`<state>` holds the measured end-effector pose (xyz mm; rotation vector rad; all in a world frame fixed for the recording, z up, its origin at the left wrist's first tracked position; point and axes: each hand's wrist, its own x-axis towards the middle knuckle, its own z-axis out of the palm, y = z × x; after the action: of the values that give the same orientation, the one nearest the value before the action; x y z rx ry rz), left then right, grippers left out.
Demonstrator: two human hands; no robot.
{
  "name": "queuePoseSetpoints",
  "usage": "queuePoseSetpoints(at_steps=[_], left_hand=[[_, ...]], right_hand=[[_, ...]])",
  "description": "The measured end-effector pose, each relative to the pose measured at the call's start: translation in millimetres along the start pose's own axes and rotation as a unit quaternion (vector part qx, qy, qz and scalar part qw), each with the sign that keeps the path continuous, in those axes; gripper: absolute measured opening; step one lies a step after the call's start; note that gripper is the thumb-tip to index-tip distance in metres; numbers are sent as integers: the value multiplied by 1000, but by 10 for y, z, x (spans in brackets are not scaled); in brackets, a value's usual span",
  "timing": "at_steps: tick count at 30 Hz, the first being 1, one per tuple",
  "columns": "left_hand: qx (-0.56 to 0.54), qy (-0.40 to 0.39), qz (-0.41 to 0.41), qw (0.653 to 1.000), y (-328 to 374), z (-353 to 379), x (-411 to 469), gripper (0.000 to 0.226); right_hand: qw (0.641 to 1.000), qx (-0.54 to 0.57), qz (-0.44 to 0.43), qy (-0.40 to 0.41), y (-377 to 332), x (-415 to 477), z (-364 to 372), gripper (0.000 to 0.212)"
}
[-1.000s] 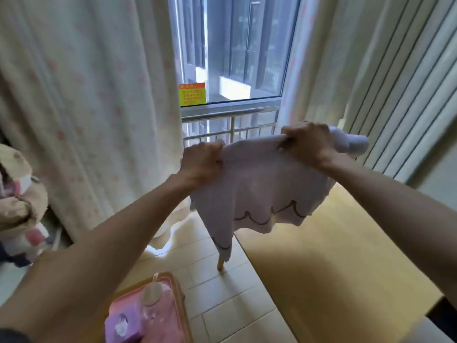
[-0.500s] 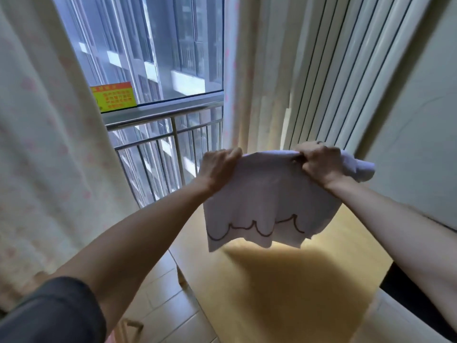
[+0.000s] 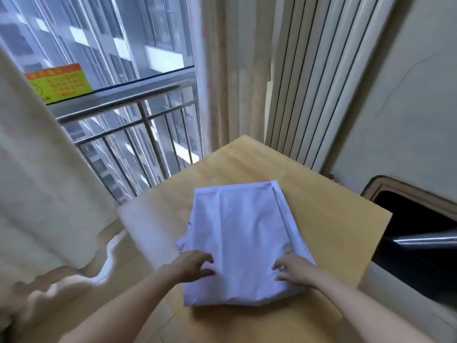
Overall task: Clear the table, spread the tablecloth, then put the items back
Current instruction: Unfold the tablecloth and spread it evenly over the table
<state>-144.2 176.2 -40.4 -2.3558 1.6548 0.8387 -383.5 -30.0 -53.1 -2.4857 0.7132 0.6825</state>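
While the folded tablecloth point(image 3: 243, 240) lies flat on the wooden desk point(image 3: 331, 219), both hands rest on its near end. Left hand point(image 3: 191, 267) lies open, fingers spread, on the near left corner. Right hand point(image 3: 295, 269) lies open too, pressing the near right corner, holding nothing.

One folded white tablecloth point(image 3: 243, 241) is lying on one wooden table point(image 3: 329, 219), and two bare hands, the left hand point(image 3: 191, 267) and the right hand point(image 3: 295, 271), are resting on its near end. Two curtains are hanging, one left curtain point(image 3: 37, 181) and one right curtain point(image 3: 235, 70), flanking one window railing point(image 3: 128, 100) that is carrying one yellow-and-orange sticker point(image 3: 59, 82).
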Motion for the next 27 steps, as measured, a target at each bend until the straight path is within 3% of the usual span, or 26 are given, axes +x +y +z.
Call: queuePoseSetpoints(at_steps=[3, 8, 12, 17, 19, 22, 27], left_hand=[[-80, 86, -59, 991, -2, -76, 155, 47], [-210, 99, -194, 953, -18, -155, 404, 67], [-317, 106, -256, 907, -51, -85, 511, 82], [-456, 148, -291, 828, -225, -65, 561, 77], [-476, 174, -291, 811, -281, -103, 565, 70], [-471, 191, -243, 826, -226, -202, 576, 62], [-516, 122, -121, 839, -51, -397, 572, 36]], right_hand=[[994, 77, 43, 59, 81, 54, -3, 36], [954, 209, 147, 158, 78, 228, -89, 45], [943, 224, 208, 128, 93, 354, -60, 60], [957, 210, 173, 101, -122, 510, -42, 57], [963, 189, 160, 104, -288, 569, -68, 55], [969, 199, 107, 103, -678, 648, -108, 59], [946, 296, 92, 95, -1457, 816, 7, 81]])
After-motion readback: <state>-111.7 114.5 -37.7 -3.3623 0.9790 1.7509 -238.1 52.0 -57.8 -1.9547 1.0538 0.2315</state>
